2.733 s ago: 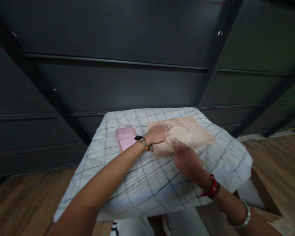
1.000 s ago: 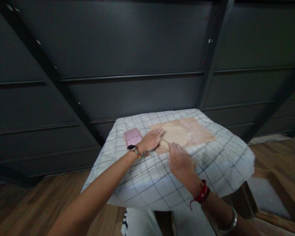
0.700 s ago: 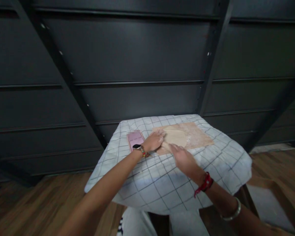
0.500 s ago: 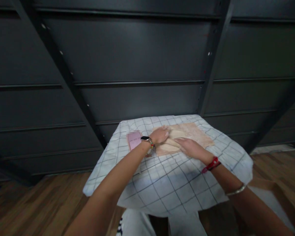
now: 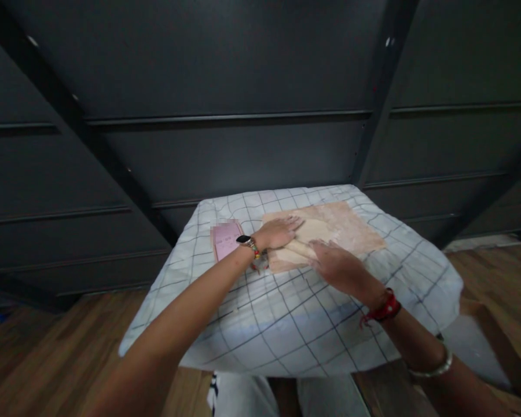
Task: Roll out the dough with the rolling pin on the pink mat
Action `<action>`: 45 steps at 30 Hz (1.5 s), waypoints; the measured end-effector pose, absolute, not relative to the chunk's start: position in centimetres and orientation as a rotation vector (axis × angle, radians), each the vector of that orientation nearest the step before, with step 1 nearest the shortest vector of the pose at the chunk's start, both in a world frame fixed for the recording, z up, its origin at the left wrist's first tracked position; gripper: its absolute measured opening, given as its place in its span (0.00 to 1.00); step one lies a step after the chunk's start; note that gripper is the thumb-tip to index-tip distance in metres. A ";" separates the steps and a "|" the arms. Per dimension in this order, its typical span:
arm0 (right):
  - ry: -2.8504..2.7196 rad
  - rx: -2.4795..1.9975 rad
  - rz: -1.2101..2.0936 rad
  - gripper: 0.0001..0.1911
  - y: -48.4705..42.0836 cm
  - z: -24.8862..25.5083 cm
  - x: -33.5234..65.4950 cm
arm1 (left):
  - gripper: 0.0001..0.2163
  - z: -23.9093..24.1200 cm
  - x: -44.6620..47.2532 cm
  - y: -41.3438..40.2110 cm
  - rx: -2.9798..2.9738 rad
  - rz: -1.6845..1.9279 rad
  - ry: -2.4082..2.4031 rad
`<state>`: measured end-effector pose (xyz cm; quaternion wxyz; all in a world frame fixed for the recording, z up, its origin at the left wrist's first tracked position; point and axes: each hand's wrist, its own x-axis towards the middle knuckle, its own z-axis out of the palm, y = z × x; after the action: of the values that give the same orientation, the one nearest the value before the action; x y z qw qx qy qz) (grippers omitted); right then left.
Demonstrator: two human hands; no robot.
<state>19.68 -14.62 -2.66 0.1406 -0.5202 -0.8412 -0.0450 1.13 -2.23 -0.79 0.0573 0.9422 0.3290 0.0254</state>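
Note:
My left hand [image 5: 278, 231] lies flat, fingers stretched out, on the left part of a pale rolling pin [image 5: 296, 250]. My right hand [image 5: 338, 265] rests flat and open on the pin's near right part. The pin lies across a thin round sheet of dough [image 5: 319, 227] on a floured wooden board [image 5: 356, 234]. The left wrist wears a dark watch and a beaded band. A red thread and a metal bangle circle the right wrist.
The board sits on a white checked cloth [image 5: 286, 315] draped over a small table. A pink phone [image 5: 226, 238] lies left of the board, by my left wrist. Dark metal panels [image 5: 243, 156] stand behind; wooden floor [image 5: 47, 347] lies around.
Both hands have slid back and forth over the dough with the pin; since half a second ago the right hand has drawn back toward me. The view has shifted slightly.

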 end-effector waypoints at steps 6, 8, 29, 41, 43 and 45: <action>-2.326 -1.589 -0.319 0.22 -17.2 -3.1 17.8 | 0.25 -0.4 0.0 -4.3 2.819 0.118 1.065; -2.301 -1.554 -0.381 0.22 -17.8 -3.7 17.3 | 0.25 -0.5 -0.4 -4.8 2.823 0.145 1.062; -2.486 -1.278 0.030 0.22 -13.1 -0.4 20.5 | 0.22 0.5 1.9 -1.5 2.852 0.114 1.080; -2.428 -1.537 -0.442 0.17 -13.3 -2.8 19.1 | 0.27 -0.1 1.1 -2.8 2.815 -0.059 1.075; -2.332 -1.648 -0.453 0.16 -14.7 -2.9 18.1 | 0.26 0.2 0.7 -3.7 2.815 -0.067 1.063; -2.293 -1.678 -0.502 0.17 -16.0 -3.1 17.1 | 0.26 0.4 0.3 -4.6 2.828 -0.068 1.057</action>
<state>17.10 -15.96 -3.09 0.1277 -0.5766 -0.7883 -0.1727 0.30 -4.55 0.39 0.0609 0.9347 0.3495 -0.0224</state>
